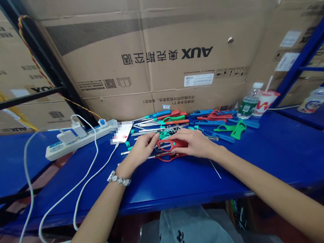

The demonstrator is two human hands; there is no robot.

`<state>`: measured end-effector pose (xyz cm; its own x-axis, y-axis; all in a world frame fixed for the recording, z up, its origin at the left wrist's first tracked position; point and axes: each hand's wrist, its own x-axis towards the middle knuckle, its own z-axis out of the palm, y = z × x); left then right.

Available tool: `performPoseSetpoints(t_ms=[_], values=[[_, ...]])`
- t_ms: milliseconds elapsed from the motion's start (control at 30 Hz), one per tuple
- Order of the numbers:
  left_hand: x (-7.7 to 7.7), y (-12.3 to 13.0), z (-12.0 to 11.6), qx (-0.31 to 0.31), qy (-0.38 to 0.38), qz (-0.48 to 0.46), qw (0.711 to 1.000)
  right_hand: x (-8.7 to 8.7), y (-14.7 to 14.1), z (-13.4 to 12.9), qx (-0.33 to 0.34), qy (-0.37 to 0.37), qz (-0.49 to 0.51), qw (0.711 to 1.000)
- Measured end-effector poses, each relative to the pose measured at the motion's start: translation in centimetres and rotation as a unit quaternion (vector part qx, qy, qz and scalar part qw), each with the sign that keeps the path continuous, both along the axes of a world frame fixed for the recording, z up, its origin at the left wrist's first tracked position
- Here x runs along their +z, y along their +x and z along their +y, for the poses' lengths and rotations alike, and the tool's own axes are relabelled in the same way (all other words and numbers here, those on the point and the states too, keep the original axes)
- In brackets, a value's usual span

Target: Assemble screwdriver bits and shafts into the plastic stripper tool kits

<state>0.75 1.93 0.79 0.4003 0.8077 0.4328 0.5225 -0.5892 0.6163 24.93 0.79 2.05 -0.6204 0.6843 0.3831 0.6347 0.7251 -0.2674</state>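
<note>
A red long-neck gas lighter lies between my hands over the blue table. My right hand is closed round its handle from above. At the metal-tube end, my left hand is closed in a pinch, thumb and fingers on the lighter. Just below it, another red piece with a trigger loop rests on the table, partly covered by my right hand. Behind my hands lie several lighters with metal tubes, among them a blue one and a green one. Small green parts are scattered there.
A phone is plugged in beside a white power strip, with white cables trailing left. Blue casings and a green casing lie right. Behind stand a water bottle, a cup and a cardboard box.
</note>
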Motion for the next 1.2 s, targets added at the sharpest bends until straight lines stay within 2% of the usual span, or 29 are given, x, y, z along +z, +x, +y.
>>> performPoseSetpoints(t_ms=[167,300,467,633,733,900,1033,1200], values=[[-0.1,-0.2,0.1,0.037,0.014,0.017,0.999,0.1,2.1,1.6,-0.059,0.029,-0.036,0.997],[-0.4,-0.4,0.4,0.050,0.021,0.043,0.998,-0.3,3.6,2.4,-0.136,0.006,-0.081,0.987],[-0.6,-1.8,2.1,0.068,0.071,0.109,0.989,-0.9,3.6,2.5,-0.175,0.003,-0.105,0.979],[-0.5,-2.3,3.9,0.030,0.071,0.191,0.979,-1.0,2.2,2.7,-0.158,0.039,-0.048,0.986],[-0.7,-1.9,4.1,0.026,0.062,0.202,0.977,-0.6,0.5,3.5,-0.108,0.043,-0.040,0.992],[-1.2,-1.7,3.5,0.024,0.081,0.174,0.981,0.6,-3.2,6.1,-0.021,0.050,-0.142,0.988],[-1.3,-1.8,3.1,0.014,0.069,0.129,0.989,1.5,-5.5,7.9,-0.029,0.028,-0.236,0.971],[-1.1,-1.7,2.6,0.011,0.057,0.063,0.996,2.1,-5.8,8.5,0.017,0.033,-0.207,0.978]])
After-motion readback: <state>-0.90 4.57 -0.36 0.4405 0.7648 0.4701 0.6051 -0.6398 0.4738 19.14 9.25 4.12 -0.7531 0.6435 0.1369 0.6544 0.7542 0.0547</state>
